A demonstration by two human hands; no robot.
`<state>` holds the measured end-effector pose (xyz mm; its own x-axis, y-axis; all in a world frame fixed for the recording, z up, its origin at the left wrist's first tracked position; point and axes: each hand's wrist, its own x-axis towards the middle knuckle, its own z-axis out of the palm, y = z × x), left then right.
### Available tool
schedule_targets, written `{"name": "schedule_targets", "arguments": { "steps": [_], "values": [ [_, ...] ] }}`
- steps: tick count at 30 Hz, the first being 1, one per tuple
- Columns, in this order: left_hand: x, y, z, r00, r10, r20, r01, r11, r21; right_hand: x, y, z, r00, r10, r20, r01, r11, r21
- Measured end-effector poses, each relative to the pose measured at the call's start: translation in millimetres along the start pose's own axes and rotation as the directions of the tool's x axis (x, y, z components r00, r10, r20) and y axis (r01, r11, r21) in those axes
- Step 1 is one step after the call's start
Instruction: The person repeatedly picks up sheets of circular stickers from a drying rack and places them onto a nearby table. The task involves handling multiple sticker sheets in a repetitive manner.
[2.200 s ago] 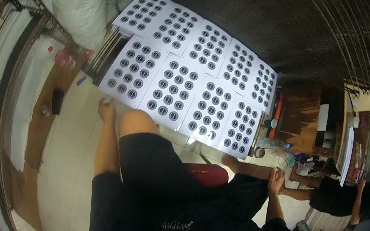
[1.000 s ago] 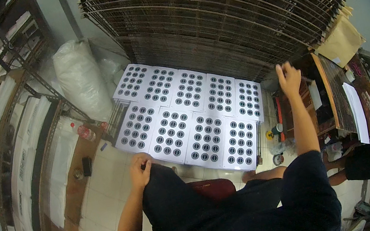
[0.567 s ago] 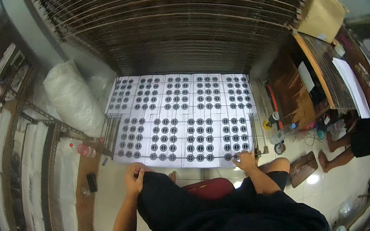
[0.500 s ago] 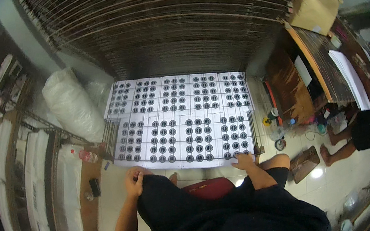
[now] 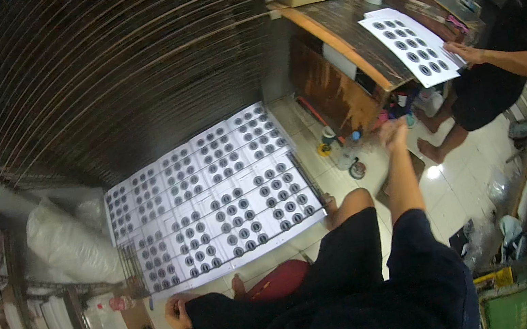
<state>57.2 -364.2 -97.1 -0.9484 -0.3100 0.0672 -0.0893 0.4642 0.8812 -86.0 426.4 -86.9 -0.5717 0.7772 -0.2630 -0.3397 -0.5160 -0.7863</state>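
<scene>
Currently, 9 white sheets [image 5: 207,197] with dark round prints lie in 2 rows (5 behind, 4 in front), crossed by thin wires [image 5: 218,182], beside the wire rack [image 5: 123,62]. Left hand [image 5: 178,314]: fingers curled at left knee [image 5: 200,305]; cannot tell if pinching anything. Right hand [image 5: 394,135]: raised, blurred; finger state unclear. Co-worker's hand [image 5: 464,53] grips 1 printed sheet [image 5: 416,49] over surface [image 5: 337,20].

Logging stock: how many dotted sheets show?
10: five sheets in the far row, four sheets in the near row, one sheet at the co-worker's hand; others may lie hidden beneath.
</scene>
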Motion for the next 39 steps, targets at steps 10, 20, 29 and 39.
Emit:
{"name": "schedule_targets", "arguments": {
  "steps": [10,20,29,39],
  "values": [
    [14.2,16.3,11.4,0.991,0.083,0.106,-0.102,0.977,0.187,29.3,-270.7,10.5,0.943,-0.244,0.226,0.204,0.961,0.186],
    [16.2,8.9,14.5,0.979,0.191,0.077,-0.203,0.957,0.209,44.1,-272.1,69.6,0.981,-0.058,0.183,0.088,0.983,-0.163],
    [12.1,-7.1,7.5,0.991,0.067,0.116,-0.078,0.993,0.09,-13.8,-243.1,83.5,0.91,-0.233,0.342,0.312,0.929,-0.198],
    [19.0,30.8,19.5,0.994,0.023,0.104,-0.033,0.995,0.096,-202.8,-100.6,43.3,0.91,0.007,0.414,0.123,0.951,-0.285]
  ]
}}
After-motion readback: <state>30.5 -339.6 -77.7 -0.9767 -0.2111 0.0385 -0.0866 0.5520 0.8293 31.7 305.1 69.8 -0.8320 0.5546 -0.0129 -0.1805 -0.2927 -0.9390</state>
